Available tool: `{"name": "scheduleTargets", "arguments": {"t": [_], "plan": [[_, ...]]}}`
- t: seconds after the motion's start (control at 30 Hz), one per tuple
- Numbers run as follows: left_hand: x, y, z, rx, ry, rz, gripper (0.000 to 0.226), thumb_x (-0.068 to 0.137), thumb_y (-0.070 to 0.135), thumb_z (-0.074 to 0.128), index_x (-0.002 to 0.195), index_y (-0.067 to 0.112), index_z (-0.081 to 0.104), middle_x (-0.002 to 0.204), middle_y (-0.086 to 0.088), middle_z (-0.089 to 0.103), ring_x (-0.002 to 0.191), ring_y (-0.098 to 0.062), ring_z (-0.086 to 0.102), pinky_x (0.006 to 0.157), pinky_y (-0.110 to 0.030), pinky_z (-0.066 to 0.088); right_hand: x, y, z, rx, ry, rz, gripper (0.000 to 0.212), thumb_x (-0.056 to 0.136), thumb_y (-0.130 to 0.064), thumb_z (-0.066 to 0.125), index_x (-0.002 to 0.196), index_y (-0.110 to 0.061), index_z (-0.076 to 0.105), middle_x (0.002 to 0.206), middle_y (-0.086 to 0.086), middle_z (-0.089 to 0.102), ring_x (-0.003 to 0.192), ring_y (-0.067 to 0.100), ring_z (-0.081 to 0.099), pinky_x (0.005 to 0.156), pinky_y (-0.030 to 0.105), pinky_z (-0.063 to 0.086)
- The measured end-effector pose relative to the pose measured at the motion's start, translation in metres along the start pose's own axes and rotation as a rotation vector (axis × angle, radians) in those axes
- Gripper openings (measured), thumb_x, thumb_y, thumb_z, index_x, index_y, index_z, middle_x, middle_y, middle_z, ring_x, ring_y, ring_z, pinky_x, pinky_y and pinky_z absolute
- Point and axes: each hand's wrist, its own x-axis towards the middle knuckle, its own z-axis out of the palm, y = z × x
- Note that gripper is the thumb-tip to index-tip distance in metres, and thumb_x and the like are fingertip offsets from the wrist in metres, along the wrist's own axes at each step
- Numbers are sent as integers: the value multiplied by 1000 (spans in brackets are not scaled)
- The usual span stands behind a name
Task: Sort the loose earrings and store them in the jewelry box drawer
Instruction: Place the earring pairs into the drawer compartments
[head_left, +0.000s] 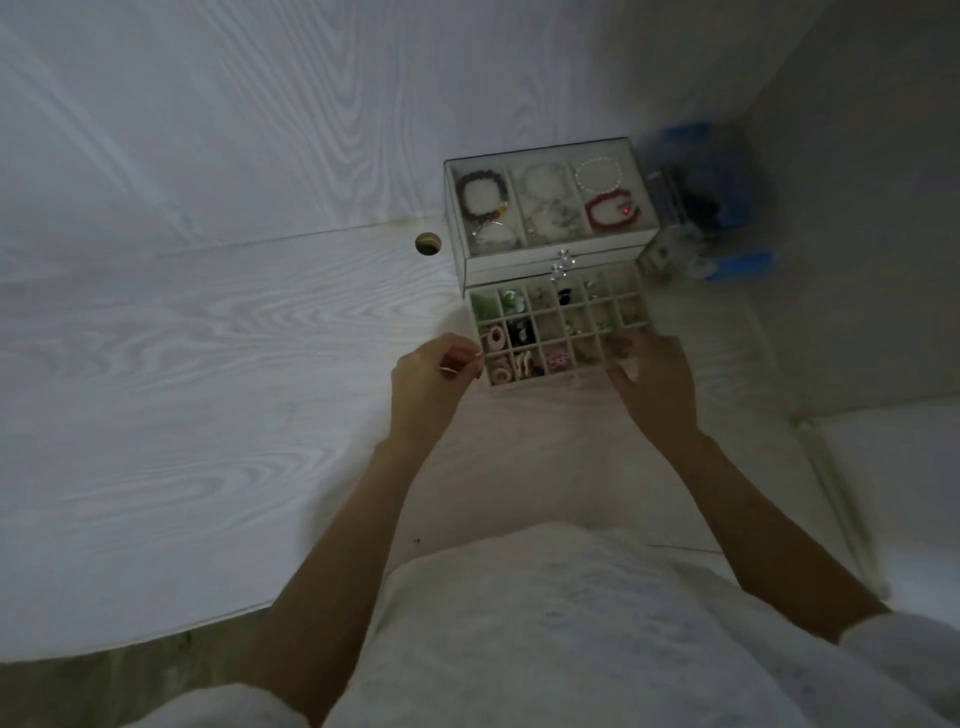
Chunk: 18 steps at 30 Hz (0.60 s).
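Earrings sit scattered through the drawer (558, 332), pulled out at the foot of the jewelry box (550, 208) on the table (208, 364). The left hand (434, 376) pinches a thin pale piece, probably an earring (460, 364), beside the drawer's left edge. The right hand (654, 376) hovers, fingers loose and blurred, over the right-hand cells. Risk: that light pinch slips, or a hurried sweep knocks sorted pairs into neighbouring cells.

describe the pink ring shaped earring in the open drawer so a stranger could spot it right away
Find the glass-topped jewelry box at the back of the white wood-grain desk, then its pulled-out gridded drawer. In the left column, second row, lies the pink ring-shaped earring; it is larger and paler than the dark pieces beside it.
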Motion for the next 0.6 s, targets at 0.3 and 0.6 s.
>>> {"name": "scheduleTargets", "arguments": {"t": [0.3, 0.6], "plan": [[58, 67, 96, 169, -106, 199, 11, 80, 12, 68, 91, 11, 71, 86, -3, 74, 76, -11, 65, 72, -9, 44, 18, 63, 10, 219, -215, 262, 79, 79, -27, 73, 142, -9, 30, 139, 19, 39, 122, 35, 41, 101, 47, 39], [105, 96, 160, 290, -123, 352, 13, 79, 1, 63, 89, 4, 70, 82, -14, 72, 72, -26, 65, 67, -28, 49, 23, 70, 14, 199, -169, 198, 73, 80, -29, 70, 140, -9, 34, 132, 18, 46, 116, 34, 45, 93, 41, 42]]}}
